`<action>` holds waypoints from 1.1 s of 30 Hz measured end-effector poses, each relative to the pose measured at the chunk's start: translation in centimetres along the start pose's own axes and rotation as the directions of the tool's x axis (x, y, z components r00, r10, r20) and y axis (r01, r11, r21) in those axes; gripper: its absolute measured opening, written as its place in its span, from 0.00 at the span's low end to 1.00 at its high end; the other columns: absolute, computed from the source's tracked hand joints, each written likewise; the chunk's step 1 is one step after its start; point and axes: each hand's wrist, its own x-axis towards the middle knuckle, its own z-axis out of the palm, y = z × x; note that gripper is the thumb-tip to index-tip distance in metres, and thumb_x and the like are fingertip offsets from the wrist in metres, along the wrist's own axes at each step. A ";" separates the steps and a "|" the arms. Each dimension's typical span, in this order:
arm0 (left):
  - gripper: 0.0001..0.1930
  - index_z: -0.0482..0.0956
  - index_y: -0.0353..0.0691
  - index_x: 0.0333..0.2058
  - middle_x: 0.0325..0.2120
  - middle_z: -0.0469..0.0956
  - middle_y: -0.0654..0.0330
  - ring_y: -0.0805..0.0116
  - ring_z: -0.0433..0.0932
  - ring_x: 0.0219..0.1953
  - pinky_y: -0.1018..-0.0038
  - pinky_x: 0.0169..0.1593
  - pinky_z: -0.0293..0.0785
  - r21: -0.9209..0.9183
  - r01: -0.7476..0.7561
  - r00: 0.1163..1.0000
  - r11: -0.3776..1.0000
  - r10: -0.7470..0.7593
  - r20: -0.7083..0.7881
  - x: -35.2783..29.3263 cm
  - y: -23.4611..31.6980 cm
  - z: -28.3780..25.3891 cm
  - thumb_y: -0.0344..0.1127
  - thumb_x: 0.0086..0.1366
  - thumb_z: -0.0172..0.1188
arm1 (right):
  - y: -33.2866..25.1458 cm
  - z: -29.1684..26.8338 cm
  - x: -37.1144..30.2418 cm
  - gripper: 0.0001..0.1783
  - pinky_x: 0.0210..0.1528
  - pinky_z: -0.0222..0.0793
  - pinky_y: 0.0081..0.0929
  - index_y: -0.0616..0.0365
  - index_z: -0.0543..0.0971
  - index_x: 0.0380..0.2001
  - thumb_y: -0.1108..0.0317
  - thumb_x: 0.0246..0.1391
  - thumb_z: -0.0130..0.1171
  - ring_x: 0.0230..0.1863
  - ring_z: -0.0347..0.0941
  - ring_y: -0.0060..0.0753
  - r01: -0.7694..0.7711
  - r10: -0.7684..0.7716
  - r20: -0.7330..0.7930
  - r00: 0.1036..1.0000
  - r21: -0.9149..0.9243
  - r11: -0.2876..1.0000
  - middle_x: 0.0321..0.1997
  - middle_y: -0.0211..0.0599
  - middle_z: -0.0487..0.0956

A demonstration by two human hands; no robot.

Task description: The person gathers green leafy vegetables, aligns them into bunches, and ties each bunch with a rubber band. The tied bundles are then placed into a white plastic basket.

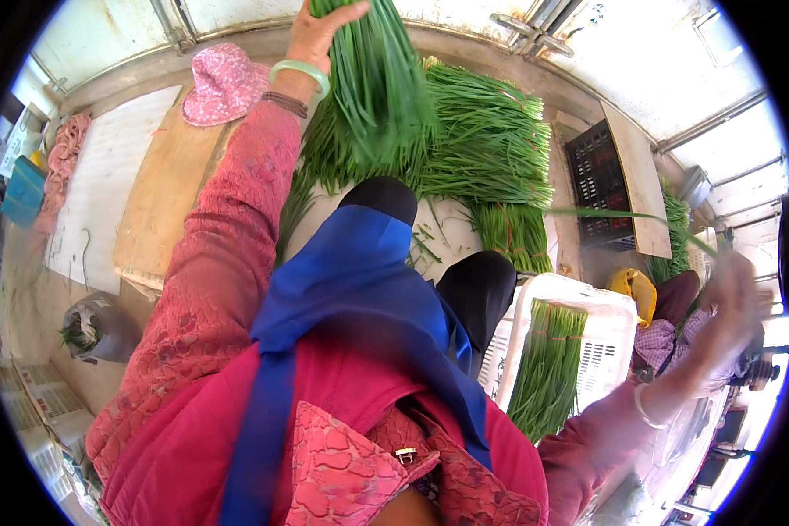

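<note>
My left hand (pixel 314 35) is stretched out ahead and grips a thick bundle of long green chives (pixel 373 79) near its top. A pale green bangle sits on that wrist. The bundle hangs over a big pile of tied chive bundles (pixel 491 149) on a white surface. My right hand (pixel 729 302) is far out to the right, blurred by motion, with a single long green stalk (pixel 622 213) running toward it. A white plastic crate (pixel 618 320) with chives (pixel 548 364) in it stands beside my knees.
A pink hat (pixel 223 83) lies on a wooden board (pixel 162 197) at the left. A black crate (pixel 598 180) stands behind the white one. A grey bag of scraps (pixel 96 326) sits on the floor at left. Another person (pixel 671 329) crouches at right.
</note>
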 end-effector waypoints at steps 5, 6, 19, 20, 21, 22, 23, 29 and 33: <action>0.18 0.76 0.36 0.48 0.41 0.80 0.55 0.63 0.79 0.43 0.64 0.47 0.77 -0.478 0.043 0.996 0.877 0.001 0.091 -1.9 4.1 0.0 0.41 0.64 0.60 | -3.6 10.9 -7.2 0.05 0.24 0.63 0.20 0.57 0.81 0.28 0.68 0.50 0.63 0.19 0.69 0.19 0.023 -0.130 0.518 0.846 0.207 0.978 0.18 0.28 0.76; 0.21 0.74 0.35 0.50 0.43 0.79 0.55 0.61 0.79 0.44 0.64 0.49 0.77 -0.481 -0.031 0.999 0.876 0.044 0.015 -1.3 3.4 -0.4 0.41 0.62 0.63 | -4.4 12.2 -8.4 0.06 0.24 0.65 0.24 0.57 0.81 0.27 0.67 0.50 0.64 0.19 0.72 0.26 0.153 -0.233 0.606 0.760 0.182 0.971 0.18 0.33 0.77; 0.16 0.76 0.39 0.46 0.42 0.79 0.61 0.67 0.78 0.43 0.69 0.50 0.76 -0.529 0.032 0.999 0.848 -0.030 0.012 -6.7 0.2 2.2 0.39 0.63 0.62 | -7.2 16.4 -5.5 0.10 0.34 0.70 0.34 0.59 0.80 0.37 0.68 0.52 0.60 0.30 0.77 0.43 0.205 -0.291 0.420 0.860 0.238 0.949 0.30 0.42 0.80; 0.17 0.74 0.38 0.47 0.43 0.78 0.60 0.65 0.78 0.44 0.68 0.50 0.76 -0.513 0.037 0.999 0.858 -0.036 0.013 -7.0 -0.2 2.7 0.40 0.64 0.60 | -6.9 17.0 -5.2 0.10 0.35 0.71 0.35 0.58 0.81 0.37 0.67 0.52 0.60 0.30 0.77 0.43 0.211 -0.282 0.417 0.864 0.209 0.955 0.30 0.42 0.80; 0.18 0.73 0.37 0.49 0.44 0.78 0.58 0.64 0.78 0.45 0.67 0.51 0.77 -0.495 0.041 0.999 0.868 -0.040 0.013 -7.3 -0.4 3.1 0.40 0.65 0.59 | -6.7 17.5 -5.0 0.10 0.35 0.71 0.36 0.58 0.81 0.37 0.66 0.53 0.60 0.30 0.77 0.44 0.215 -0.274 0.415 0.868 0.182 0.959 0.30 0.42 0.80; 0.18 0.73 0.37 0.49 0.44 0.78 0.58 0.63 0.78 0.45 0.67 0.51 0.77 -0.502 0.061 0.998 0.863 -0.053 0.030 -7.6 -0.6 3.5 0.40 0.64 0.59 | -6.7 17.9 -5.0 0.11 0.35 0.71 0.37 0.57 0.82 0.35 0.62 0.52 0.61 0.31 0.77 0.45 0.143 -0.193 0.460 0.867 0.142 0.979 0.30 0.41 0.81; 0.18 0.73 0.37 0.49 0.44 0.78 0.58 0.63 0.78 0.45 0.67 0.51 0.77 -0.508 0.079 0.997 0.858 -0.065 0.046 -7.9 -0.8 3.9 0.40 0.64 0.60 | -6.2 18.2 -4.9 0.11 0.36 0.71 0.37 0.57 0.82 0.34 0.62 0.52 0.61 0.31 0.78 0.45 0.131 -0.174 0.486 0.856 0.121 0.984 0.30 0.41 0.81; 0.16 0.76 0.41 0.46 0.41 0.79 0.63 0.69 0.78 0.43 0.70 0.49 0.77 -0.548 0.073 0.997 0.833 -0.055 0.050 -8.1 -1.4 4.8 0.38 0.61 0.64 | -4.0 20.0 -5.3 0.11 0.37 0.71 0.36 0.60 0.81 0.31 0.63 0.51 0.60 0.30 0.78 0.45 -0.014 -0.068 0.579 0.812 0.136 0.991 0.27 0.42 0.82; 0.18 0.76 0.40 0.47 0.42 0.79 0.63 0.68 0.78 0.43 0.68 0.49 0.77 -0.572 0.098 0.995 0.814 -0.082 0.054 -8.2 -1.1 4.9 0.39 0.60 0.65 | -3.1 20.8 -5.4 0.11 0.34 0.71 0.33 0.61 0.81 0.31 0.64 0.51 0.60 0.27 0.78 0.41 -0.109 -0.058 0.584 0.810 0.246 0.963 0.25 0.43 0.81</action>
